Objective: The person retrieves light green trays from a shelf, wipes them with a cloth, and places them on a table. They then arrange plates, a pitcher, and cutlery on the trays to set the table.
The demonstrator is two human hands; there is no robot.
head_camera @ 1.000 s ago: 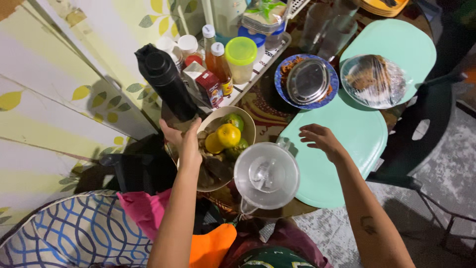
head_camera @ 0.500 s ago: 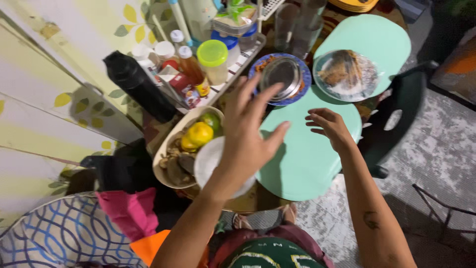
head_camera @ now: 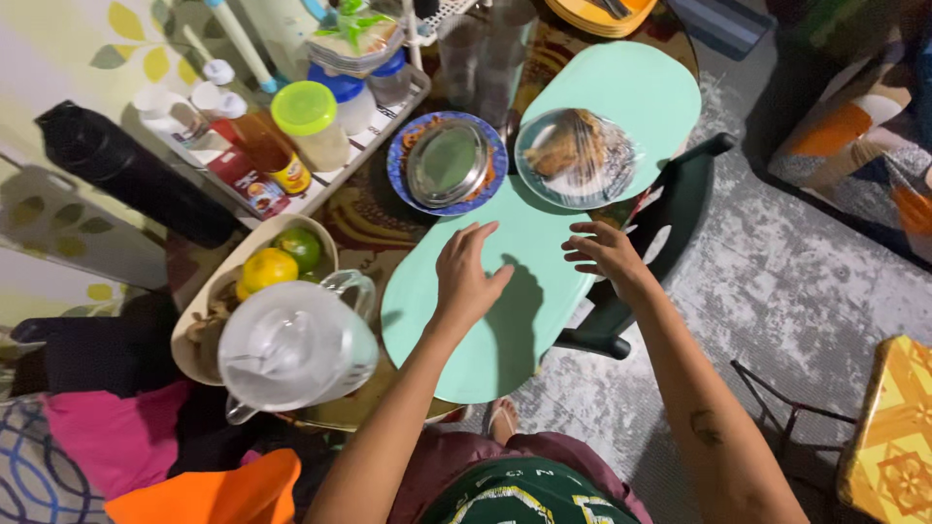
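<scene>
I have the near green mat (head_camera: 505,320) on the worktop (head_camera: 364,218) under my left hand (head_camera: 464,277), flat and empty, right hand (head_camera: 604,254) open, loosely curled at its right edge, likely straightening it.

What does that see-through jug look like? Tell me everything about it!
The clear jug looks like plastic, seen from straight above. It has a round lid with a raised middle, a looped handle toward the top right and a small spout at the lower left. How full it is cannot be told. It stands upright at the table's near left edge, partly covering the bowl of fruit, beside the mint green placemat. Neither hand touches it.
</scene>
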